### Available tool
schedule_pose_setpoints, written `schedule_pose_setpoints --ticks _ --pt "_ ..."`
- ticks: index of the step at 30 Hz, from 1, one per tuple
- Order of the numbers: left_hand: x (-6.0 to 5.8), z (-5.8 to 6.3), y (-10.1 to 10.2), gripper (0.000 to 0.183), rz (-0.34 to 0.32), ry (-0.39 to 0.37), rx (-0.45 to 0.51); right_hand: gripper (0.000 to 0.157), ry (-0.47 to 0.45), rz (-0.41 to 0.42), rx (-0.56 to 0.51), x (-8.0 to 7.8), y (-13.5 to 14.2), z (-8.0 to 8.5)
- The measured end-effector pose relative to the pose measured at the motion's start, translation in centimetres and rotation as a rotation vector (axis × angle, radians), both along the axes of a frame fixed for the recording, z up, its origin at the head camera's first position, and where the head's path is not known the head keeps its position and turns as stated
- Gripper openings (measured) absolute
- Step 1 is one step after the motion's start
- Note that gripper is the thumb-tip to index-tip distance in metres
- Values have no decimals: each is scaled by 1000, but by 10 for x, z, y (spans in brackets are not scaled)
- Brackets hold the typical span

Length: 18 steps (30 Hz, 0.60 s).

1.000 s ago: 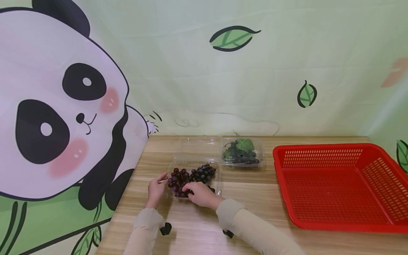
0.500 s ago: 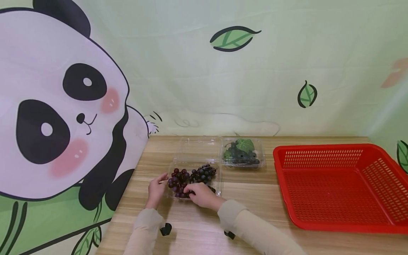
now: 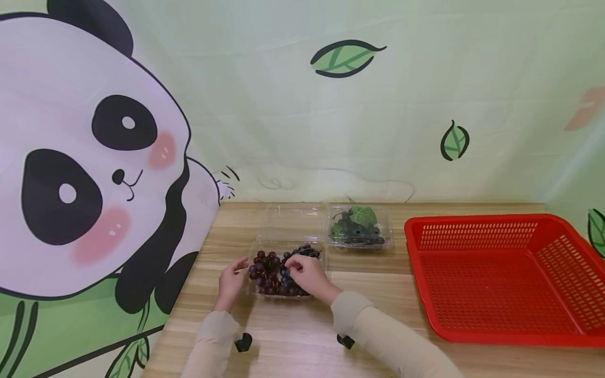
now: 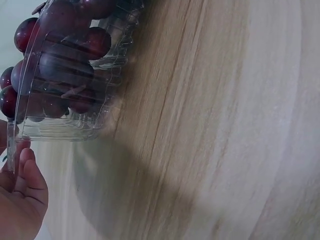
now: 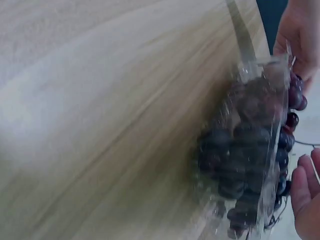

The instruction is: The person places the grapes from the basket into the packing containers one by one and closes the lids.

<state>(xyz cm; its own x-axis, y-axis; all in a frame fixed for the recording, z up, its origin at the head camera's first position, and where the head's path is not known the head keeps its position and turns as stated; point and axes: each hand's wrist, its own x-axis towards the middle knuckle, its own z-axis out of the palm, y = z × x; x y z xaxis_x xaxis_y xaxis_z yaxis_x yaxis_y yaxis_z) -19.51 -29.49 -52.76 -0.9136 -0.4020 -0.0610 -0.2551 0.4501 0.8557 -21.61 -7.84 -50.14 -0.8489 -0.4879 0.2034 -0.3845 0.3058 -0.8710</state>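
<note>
An open clear plastic clamshell box holds reddish-purple grapes on its left and darker grapes on its right. Its lid lies folded back toward the wall. My left hand pinches the box's rim at the left side; the left wrist view has the rim between thumb and fingers. Above the grapes is my right hand, fingers bent loosely. In the right wrist view, these fingers are beside the dark grapes with nothing seen in them; whether they touch is unclear.
A second clear box, closed, with dark grapes and green leaves, stands behind to the right. A large red perforated basket occupies the table's right side. The panda-printed curtain borders the wooden table at the back.
My right hand has moved from the front of the box up and to the right, uncovering grapes at the front. My left hand has stayed at the rim.
</note>
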Motion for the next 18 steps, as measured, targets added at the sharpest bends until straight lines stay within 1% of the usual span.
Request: schedule_pose_setpoints --ticks 3,6,8,12,15,18 --pt "-2 2 0 34 -2 -6 -14 19 6 -38 -15 -6 5 -2" --pt "-8 8 -1 35 0 -1 -33 21 15 -72 -20 -11 9 -2" --pt "-13 13 -1 35 -3 13 -57 23 24 -99 -3 -14 11 -1" --pt "-21 23 -2 37 -19 12 -67 27 22 -143 28 -21 16 3" --pt "-27 27 -2 40 -35 -15 -64 27 11 -156 41 -25 21 5" --pt "-33 27 -3 44 -61 -48 -49 29 -7 -156 53 -29 26 6"
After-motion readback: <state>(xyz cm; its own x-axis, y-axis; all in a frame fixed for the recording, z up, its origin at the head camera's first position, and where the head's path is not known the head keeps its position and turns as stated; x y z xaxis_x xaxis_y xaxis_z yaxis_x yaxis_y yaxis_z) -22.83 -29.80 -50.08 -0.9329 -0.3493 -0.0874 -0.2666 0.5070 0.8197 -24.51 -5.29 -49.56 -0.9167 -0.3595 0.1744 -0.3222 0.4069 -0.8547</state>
